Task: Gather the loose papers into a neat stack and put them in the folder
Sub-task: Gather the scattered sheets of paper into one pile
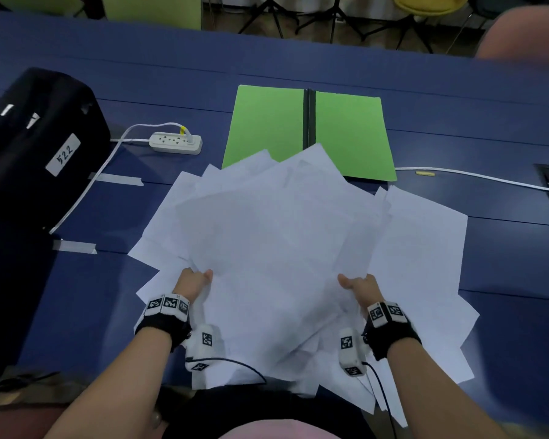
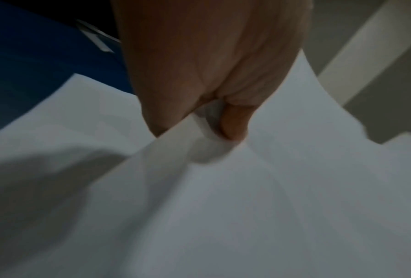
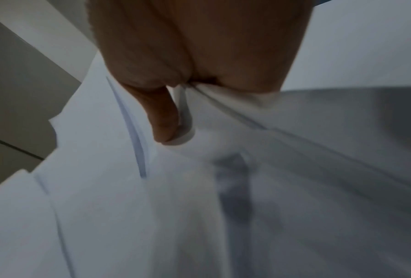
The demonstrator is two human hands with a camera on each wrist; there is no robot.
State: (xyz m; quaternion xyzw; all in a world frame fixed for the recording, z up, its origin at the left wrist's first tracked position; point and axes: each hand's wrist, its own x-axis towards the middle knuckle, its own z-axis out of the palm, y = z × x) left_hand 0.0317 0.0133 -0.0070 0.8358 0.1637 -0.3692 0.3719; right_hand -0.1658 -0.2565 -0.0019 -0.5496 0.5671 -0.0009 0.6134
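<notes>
A fanned bundle of white papers (image 1: 276, 236) is raised off the blue table (image 1: 171, 68), askew and overlapping. My left hand (image 1: 195, 278) pinches the bundle's near left edge, thumb on top. My right hand (image 1: 357, 282) pinches its near right edge the same way. In the left wrist view the left hand (image 2: 199, 122) pinches the sheets (image 2: 247, 188) between thumb and fingers. In the right wrist view the right hand (image 3: 175, 112) clamps curled paper edges (image 3: 294, 169). More loose sheets (image 1: 425, 248) lie flat on the table underneath and to the right. The green folder (image 1: 346, 134) lies open beyond, its near edge covered by the papers.
A black bag (image 1: 35, 147) with a white label sits at the left. A white power strip (image 1: 175, 142) and its cable lie left of the folder. Another white cable (image 1: 476, 177) runs along the right. Tape strips (image 1: 118, 179) are stuck to the table.
</notes>
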